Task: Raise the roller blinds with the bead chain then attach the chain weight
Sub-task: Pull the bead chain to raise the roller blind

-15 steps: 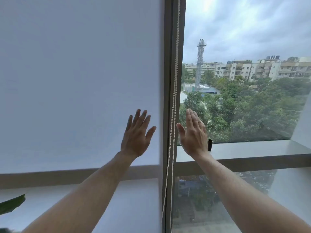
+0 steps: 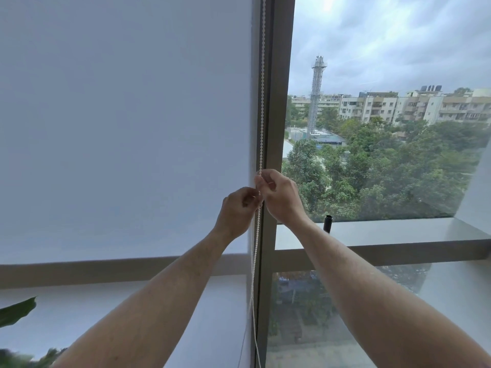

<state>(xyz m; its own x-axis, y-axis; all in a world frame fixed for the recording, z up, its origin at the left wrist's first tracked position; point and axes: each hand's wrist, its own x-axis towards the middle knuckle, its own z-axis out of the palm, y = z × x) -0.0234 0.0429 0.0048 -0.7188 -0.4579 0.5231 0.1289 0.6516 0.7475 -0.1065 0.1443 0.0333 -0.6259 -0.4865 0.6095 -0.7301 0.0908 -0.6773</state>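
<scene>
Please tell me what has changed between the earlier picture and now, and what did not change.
Both hands closed in on the bead chain: the left hand and right hand, earlier open and apart, now pinch it. The roller blind stays down; the black cylinder stays on the ledge.

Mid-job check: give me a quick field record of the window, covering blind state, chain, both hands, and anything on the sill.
blind: white roller blind down over the left pane, reaching below the crossbar
right pane: uncovered, trees and buildings outside
bead chain: white bead chain hangs along the window frame, running down past both hands
left hand: left hand pinches the chain, lower of the two
right hand: right hand pinches the chain just above it
sill: small black cylinder stands on the ledge behind the right wrist; maybe the chain weight, cannot tell
plant: green leaf at lower left
</scene>
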